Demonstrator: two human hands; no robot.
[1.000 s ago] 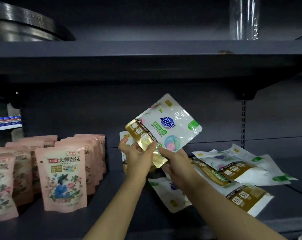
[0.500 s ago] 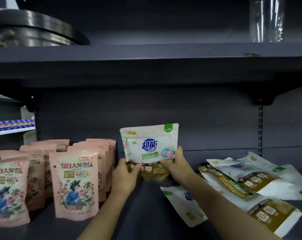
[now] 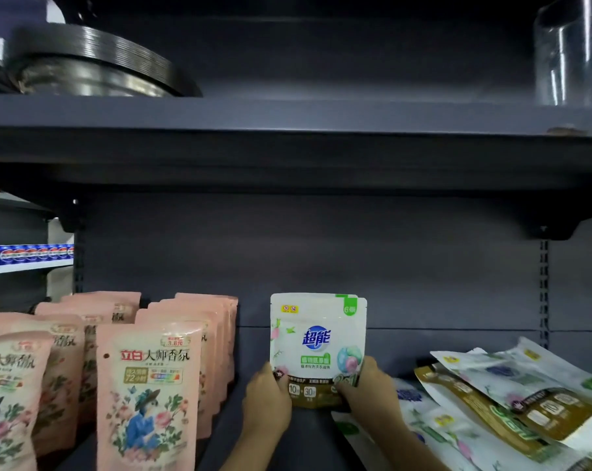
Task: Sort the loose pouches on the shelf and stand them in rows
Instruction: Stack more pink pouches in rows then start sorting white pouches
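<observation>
Dark shelf [image 3: 254,436], white pouch [image 3: 316,338] upright, left hand [image 3: 266,399] and right hand [image 3: 367,389] each with grip clasped on it.

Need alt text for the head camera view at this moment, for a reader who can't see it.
Both hands, left hand and right hand, hold a white and gold pouch upright by its lower corners on a dark grey shelf. Pink pouches stand in rows to the left; more white and gold pouches lie in a loose pile to the right.

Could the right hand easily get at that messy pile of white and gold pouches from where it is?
Probably yes: the right hand is right beside the pile with nothing between, though it first has to let go of the upright pouch.
</observation>
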